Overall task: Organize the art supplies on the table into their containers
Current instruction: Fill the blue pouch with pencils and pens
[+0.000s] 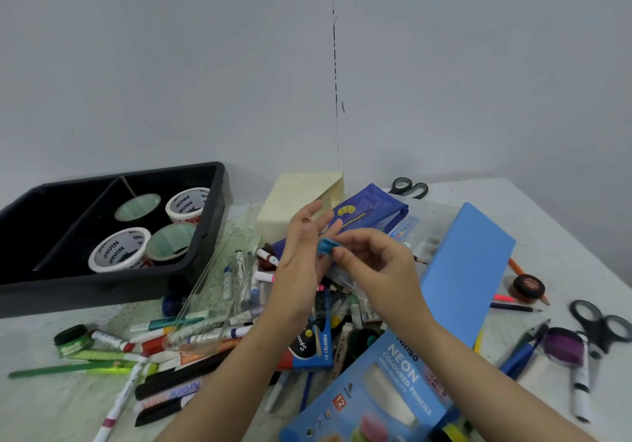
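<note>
My right hand (372,263) pinches a small blue sharpener-like piece (326,246) between thumb and fingertips, raised above the pile. My left hand (301,253) is open beside it, fingers straight, palm turned toward the piece and touching its left side. Under both hands lies a heap of markers and pens (191,335), a clear plastic case (219,291), a dark blue pencil pouch (372,210) and a "12 colours" pencil box (316,344). A black bin (208,236) at the left holds tape rolls (119,250).
A neon coloured pencils box (379,390) lies at the front, a blue flat box (465,270) leans on the right. Scissors (410,187) lie at the back and another pair (602,325) at the right edge. A cream paper block (297,198) stands by the wall. Small jars (528,287) sit right.
</note>
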Tool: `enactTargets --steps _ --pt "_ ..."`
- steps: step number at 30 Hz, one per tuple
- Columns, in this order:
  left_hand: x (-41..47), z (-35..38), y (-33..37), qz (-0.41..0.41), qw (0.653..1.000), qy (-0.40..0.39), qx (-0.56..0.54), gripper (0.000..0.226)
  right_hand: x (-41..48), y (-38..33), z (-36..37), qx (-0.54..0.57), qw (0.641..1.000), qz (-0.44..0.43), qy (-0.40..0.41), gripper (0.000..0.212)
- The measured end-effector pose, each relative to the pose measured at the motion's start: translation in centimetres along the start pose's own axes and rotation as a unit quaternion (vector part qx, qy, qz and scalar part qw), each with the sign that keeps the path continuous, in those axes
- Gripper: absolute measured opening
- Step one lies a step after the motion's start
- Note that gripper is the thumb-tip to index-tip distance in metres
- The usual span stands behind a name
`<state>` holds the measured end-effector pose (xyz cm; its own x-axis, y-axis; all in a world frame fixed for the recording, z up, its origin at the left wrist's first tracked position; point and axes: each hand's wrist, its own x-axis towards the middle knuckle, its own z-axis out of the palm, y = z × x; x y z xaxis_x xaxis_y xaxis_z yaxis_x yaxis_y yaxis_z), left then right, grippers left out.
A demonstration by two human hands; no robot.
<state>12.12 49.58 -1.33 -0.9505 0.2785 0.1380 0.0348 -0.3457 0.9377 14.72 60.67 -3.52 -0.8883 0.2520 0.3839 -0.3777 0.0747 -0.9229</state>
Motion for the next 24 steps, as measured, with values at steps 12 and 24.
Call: enactTargets --steps 12,24 --pt "0.9 -7.1 -0.8 0.169 0.796 -0.128 0.567 0.032 1.9 0.9 -4.3 -0.077 0.986 0.146 0.008 0.008" --pt "1.2 -7.9 0.1 0.136 0.781 -0.161 0.587 0.041 3.8 1.5 -3.3 -0.312 0.948 0.04 -0.039 0.016"
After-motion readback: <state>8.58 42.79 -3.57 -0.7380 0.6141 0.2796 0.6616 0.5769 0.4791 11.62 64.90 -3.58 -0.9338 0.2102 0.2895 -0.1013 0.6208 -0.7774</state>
